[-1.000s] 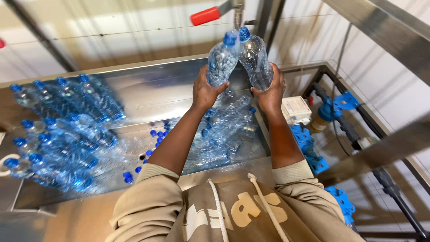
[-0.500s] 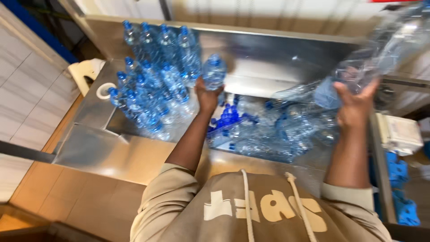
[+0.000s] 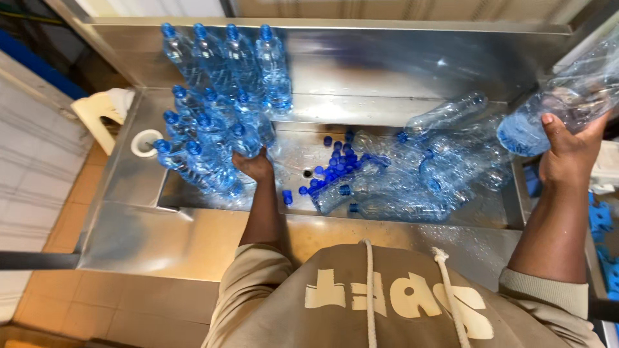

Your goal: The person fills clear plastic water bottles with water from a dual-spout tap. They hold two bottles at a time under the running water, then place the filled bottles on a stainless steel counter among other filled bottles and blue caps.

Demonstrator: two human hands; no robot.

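Observation:
My left hand (image 3: pixel 255 165) grips a filled, blue-capped water bottle (image 3: pixel 245 135) and holds it against a group of several capped bottles (image 3: pixel 209 96) standing at the left of a steel sink (image 3: pixel 387 77). My right hand (image 3: pixel 567 151) is raised at the right edge and holds a clear plastic bottle (image 3: pixel 561 109) on its side, bottom toward me. Between my arms, empty clear bottles (image 3: pixel 425 171) lie piled in the basin beside loose blue caps (image 3: pixel 335 167).
A white roll of tape (image 3: pixel 146 142) lies on the sink's left ledge, next to a cream plastic stool (image 3: pixel 97 113). Tiled floor (image 3: pixel 39 161) runs along the left. Blue plastic parts (image 3: pixel 603 225) sit at the far right.
The view has swung left and closer. My left hand has lowered its bottle down into the standing group; my right hand still holds its bottle up at the right.

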